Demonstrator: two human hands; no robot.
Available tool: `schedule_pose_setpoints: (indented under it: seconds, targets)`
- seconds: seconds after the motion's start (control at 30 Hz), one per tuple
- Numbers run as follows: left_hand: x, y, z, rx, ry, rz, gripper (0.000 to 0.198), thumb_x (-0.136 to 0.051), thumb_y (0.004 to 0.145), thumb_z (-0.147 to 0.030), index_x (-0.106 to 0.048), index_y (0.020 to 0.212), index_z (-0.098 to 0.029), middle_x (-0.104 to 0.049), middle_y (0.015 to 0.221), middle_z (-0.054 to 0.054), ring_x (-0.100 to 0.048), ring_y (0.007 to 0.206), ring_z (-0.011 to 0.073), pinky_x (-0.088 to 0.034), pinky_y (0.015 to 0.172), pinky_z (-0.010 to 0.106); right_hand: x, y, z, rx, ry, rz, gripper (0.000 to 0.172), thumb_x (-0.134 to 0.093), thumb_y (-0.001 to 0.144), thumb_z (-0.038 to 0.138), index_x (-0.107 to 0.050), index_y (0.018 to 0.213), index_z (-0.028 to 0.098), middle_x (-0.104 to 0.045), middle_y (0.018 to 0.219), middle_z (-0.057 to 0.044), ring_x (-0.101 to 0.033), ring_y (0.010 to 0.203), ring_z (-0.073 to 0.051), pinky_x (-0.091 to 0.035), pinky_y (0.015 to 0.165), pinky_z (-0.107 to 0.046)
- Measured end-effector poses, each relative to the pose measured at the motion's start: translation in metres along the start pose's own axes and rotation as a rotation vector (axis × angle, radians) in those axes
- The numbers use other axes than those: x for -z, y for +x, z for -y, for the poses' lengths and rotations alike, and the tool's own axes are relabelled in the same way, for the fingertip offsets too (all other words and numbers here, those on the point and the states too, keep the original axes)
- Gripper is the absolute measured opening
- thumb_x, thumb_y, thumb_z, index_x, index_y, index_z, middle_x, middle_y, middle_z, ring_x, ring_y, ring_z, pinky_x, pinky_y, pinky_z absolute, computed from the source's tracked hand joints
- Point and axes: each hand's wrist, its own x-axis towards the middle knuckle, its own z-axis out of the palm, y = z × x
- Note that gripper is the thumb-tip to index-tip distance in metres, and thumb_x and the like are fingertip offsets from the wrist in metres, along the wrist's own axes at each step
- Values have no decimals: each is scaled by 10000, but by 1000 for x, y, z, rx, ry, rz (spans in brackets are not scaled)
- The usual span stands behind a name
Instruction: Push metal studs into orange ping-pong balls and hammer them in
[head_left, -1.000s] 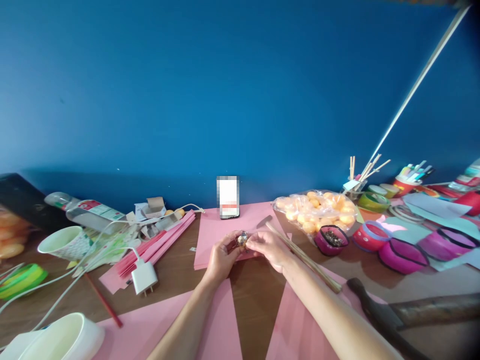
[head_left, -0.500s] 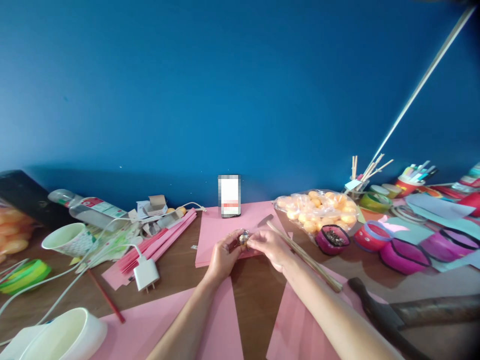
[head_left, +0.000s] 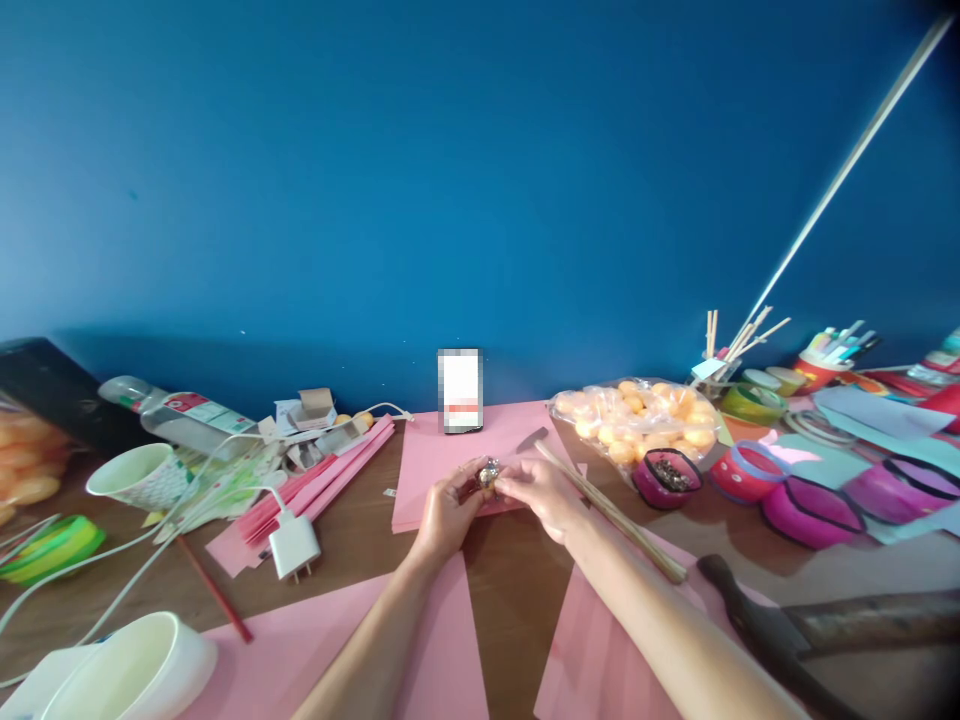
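My left hand [head_left: 450, 508] is closed around a small, shiny, silver-and-gold metallic piece [head_left: 488, 473], too small to make out in detail. At its right side, the fingers of my right hand [head_left: 541, 492] are pinched together, touching or nearly touching it; what lies between those fingertips is hidden. Both hands are above the front edge of a stack of pink paper [head_left: 427, 475]. Just right of my right hand lies a small hammer [head_left: 615, 515] with a pale wooden handle.
A phone [head_left: 460, 392] stands against the blue wall. Rightward are a bag of orange balls [head_left: 630, 415], a small purple container of metal bits [head_left: 667, 478], and a dark, larger hammer [head_left: 765, 620]. Leftward are a white charger [head_left: 294, 547], cables, a plastic bottle [head_left: 202, 415] and paper cups [head_left: 142, 475].
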Motion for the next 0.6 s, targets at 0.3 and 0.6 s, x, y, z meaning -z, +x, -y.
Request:
schedule_pose_setpoints:
  seconds: [0.3, 0.6]
  targets:
    - [0, -1, -3, 22, 11, 9, 446, -643, 677, -199, -590, 1120, -183, -579, 1207, 76, -525, 1113, 260, -407, 967, 404, 0, 0, -1, 12, 33, 4, 256, -757, 567, 257, -560, 694, 154, -618, 664, 14, -571, 591, -112, -455, 586, -248]
    - [-1, 0, -2, -60, 102, -14, 413, -637, 679, -184, -619, 1091, -212, -587, 1197, 63, -503, 1138, 254, -381, 990, 400, 3, 1, -4, -8, 56, 42, 334, -733, 612, 270, -583, 881, 140, -674, 823, -49, -629, 726, -156, -477, 607, -251]
